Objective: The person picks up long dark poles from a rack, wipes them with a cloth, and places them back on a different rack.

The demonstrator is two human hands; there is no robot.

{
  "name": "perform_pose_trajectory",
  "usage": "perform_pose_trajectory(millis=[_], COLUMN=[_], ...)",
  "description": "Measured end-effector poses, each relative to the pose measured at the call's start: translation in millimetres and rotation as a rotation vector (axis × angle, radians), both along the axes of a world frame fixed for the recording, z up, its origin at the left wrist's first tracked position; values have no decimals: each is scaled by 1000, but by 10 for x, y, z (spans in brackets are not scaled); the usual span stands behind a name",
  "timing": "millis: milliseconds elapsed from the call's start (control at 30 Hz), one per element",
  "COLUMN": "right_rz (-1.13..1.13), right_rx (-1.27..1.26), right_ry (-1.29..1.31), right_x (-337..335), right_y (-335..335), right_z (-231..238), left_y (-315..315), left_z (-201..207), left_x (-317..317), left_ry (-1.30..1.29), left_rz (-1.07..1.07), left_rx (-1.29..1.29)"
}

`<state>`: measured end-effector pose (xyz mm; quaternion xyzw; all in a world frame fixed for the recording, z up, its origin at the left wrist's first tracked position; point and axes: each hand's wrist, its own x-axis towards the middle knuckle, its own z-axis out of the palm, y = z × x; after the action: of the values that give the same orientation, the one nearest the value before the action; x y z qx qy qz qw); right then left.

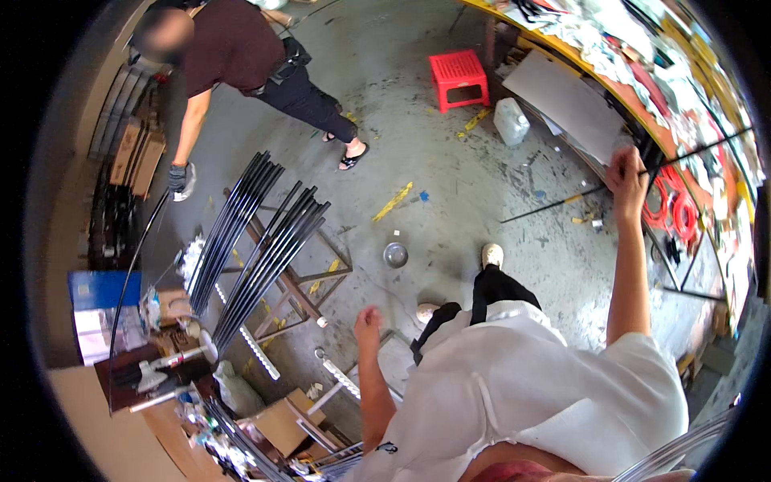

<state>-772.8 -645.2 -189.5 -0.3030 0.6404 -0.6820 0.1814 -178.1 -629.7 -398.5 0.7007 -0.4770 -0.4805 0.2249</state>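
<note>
My right hand (626, 178) is raised out to the right, its fingers closed round a thin black rod (554, 206). The rod slants from above the floor up past the cluttered workbench (554, 44), and its far end reaches the right rim of the view. Low on the left, my left hand (368, 323) hangs with its fingers curled in and nothing visible in them. Closest to it is a metal trestle (293, 293) bearing two bundles of glossy black tubes (277, 257).
A co-worker (233, 48) stands at the upper left, a gloved hand on a long black tube (132, 269). A red stool (459, 79), a translucent jug (511, 122) and a small metal bowl (395, 255) stand on the floor. Cardboard boxes (285, 422) lie at the lower left.
</note>
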Motion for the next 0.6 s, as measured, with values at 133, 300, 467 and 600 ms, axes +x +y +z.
perform_pose_trajectory(millis=[133,300,467,600], right_rz=[-37,0,37,73], right_rx=[-44,-159,-136,-167], right_ry=[-90,-139,-194,-192], right_x=[-509,-803,-845,-879], right_y=[19,14,-76,-321], right_z=[-104,-132,-66,89], left_y=[-581,-1023,-1377,-1562], left_z=[551,1824,2740,3272], left_x=[-886,-2235,-3099,-3555], left_ry=[133,370,852,1304], left_rz=[-169,-464,-803,-991], left_rx=[-129,-59,-224,-335])
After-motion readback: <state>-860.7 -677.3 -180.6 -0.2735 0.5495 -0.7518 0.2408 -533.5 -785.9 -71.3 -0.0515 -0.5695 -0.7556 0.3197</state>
